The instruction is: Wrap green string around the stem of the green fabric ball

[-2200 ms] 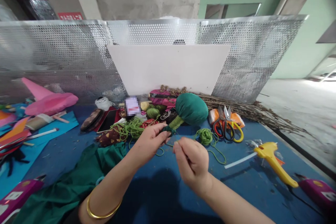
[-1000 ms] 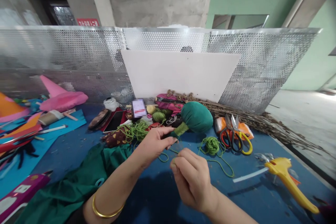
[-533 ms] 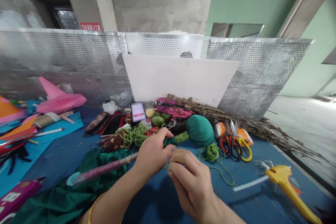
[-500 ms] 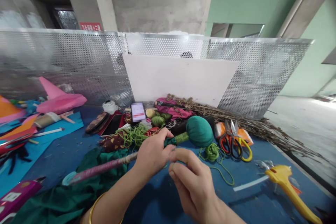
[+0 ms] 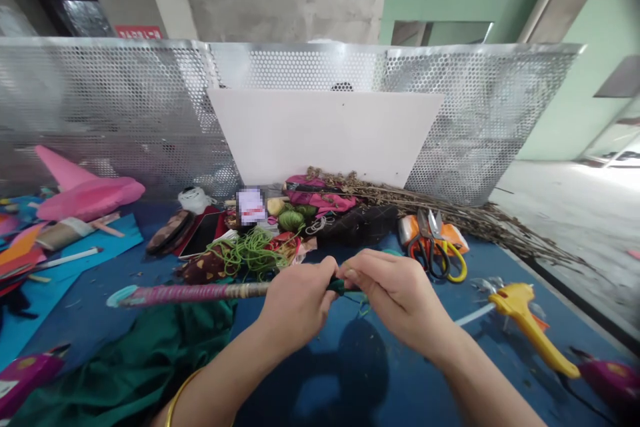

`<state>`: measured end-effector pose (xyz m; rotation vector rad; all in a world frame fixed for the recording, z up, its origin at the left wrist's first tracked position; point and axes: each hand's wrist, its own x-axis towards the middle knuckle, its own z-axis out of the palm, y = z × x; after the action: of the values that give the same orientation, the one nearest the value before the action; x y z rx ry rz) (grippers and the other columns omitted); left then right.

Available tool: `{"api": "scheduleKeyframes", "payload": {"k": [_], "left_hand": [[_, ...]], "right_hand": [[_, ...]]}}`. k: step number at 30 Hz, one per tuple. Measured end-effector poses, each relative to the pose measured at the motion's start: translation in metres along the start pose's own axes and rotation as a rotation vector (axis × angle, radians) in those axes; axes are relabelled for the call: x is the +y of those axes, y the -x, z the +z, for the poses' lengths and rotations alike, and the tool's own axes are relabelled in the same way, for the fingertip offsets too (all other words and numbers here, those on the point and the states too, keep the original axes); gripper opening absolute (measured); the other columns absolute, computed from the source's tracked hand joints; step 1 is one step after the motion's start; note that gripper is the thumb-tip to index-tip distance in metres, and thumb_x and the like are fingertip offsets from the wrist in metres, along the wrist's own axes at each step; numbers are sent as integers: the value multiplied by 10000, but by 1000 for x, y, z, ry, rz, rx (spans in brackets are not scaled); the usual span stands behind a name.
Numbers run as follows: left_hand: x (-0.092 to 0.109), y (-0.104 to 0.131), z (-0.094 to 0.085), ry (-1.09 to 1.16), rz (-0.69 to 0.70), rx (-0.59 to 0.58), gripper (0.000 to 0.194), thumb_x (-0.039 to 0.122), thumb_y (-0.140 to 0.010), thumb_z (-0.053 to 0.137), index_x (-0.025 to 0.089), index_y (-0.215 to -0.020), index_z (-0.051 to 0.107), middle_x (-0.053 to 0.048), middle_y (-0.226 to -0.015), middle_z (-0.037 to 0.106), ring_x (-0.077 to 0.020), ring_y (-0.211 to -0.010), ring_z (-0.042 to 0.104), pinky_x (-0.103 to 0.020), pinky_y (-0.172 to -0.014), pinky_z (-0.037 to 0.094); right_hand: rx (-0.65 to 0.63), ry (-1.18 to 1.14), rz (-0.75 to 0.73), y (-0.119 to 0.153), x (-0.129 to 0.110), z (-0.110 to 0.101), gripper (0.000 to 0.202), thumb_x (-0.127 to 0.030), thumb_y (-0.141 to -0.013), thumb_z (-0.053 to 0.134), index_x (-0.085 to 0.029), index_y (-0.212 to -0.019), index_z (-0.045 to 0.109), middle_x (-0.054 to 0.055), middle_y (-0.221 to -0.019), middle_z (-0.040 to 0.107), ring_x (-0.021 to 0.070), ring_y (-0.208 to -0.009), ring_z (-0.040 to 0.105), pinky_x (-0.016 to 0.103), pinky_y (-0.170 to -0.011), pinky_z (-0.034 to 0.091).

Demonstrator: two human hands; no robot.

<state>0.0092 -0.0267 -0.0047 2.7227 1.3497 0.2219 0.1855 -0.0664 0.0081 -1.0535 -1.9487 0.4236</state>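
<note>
A long stick (image 5: pixel 200 292), wrapped in pink and tan with a light blue tip, lies level across the table's left half. My left hand (image 5: pixel 297 300) is closed around its right part. Dark green cloth (image 5: pixel 343 285) shows between my two hands. Over it, my right hand (image 5: pixel 395 293) pinches with fingertips pressed together, close to the left thumb. A thin strand of green yarn (image 5: pixel 363 307) dangles below those fingers. Most of the round teal cloth-covered ball (image 5: pixel 393 252) is hidden behind the right hand, leaving a sliver of its top visible.
Dark green fabric (image 5: pixel 130 360) spreads at front left. Behind my hands lies tangled green yarn (image 5: pixel 253 250). Black-handled scissors (image 5: pixel 425 247), a yellow glue gun (image 5: pixel 530 327) and dry stems (image 5: pixel 450 210) are to the right. A white board (image 5: pixel 330 137) leans at the back.
My right hand has moved up and over to the cloth beside my left hand, now covering most of the ball. The stick has swung from slanted to nearly level.
</note>
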Motion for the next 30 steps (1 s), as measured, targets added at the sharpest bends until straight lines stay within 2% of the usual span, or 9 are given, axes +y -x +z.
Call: {"api": "scheduleKeyframes", "payload": {"k": [4,8,12,16,21,25,30], "left_hand": [[1,0,2,-35,48,-10,169,215,-841,581,206,-1008,559,-47,-856,707,-298,-822,682,-349,-629,425],[1,-1,2,-83,62,37,152,179,-850,576,200,-1001,567,-49,-875,711,-282,-819,685,-348,-639,448],[2,-2,9,-191,159,142,102,135,-866,516,196,-927,571,-38,-760,677,-269,-726,667,-346,-586,440],[4,-2,15,-238,269,283,157,63,-824,495,199,-874,555,-15,-689,628,-242,-631,625,-338,-536,414],[7,-3,15,-261,349,405,210,38,-826,475,178,-958,558,0,-678,616,-220,-591,589,-332,-524,396],[5,-4,18,-251,396,431,166,84,-892,446,191,-875,571,-10,-695,627,-210,-616,582,-336,-569,408],[0,-5,18,-239,404,376,161,112,-920,462,186,-882,600,-26,-762,669,-207,-672,599,-338,-619,422]], "right_hand": [[22,71,54,-1,6,-2,241,-180,-972,441,-205,-902,670,36,-860,716,146,-760,670,227,-691,483],[73,160,111,-3,8,0,258,-221,-970,447,-212,-940,703,44,-931,757,173,-820,715,234,-717,510],[64,268,141,-4,11,3,282,-227,-966,442,-219,-948,723,59,-957,769,189,-854,726,237,-727,516],[23,317,192,-5,15,4,266,-219,-955,462,-240,-950,727,44,-883,771,182,-832,720,226,-701,495],[-18,314,264,-9,14,-2,260,-214,-950,473,-238,-898,727,37,-833,765,175,-788,708,217,-650,455],[-12,317,278,-10,12,-2,235,-200,-931,513,-231,-807,711,30,-788,752,164,-739,690,212,-613,413],[16,303,291,-12,10,1,270,-187,-918,528,-217,-699,683,14,-668,708,143,-608,630,222,-539,351]]}}
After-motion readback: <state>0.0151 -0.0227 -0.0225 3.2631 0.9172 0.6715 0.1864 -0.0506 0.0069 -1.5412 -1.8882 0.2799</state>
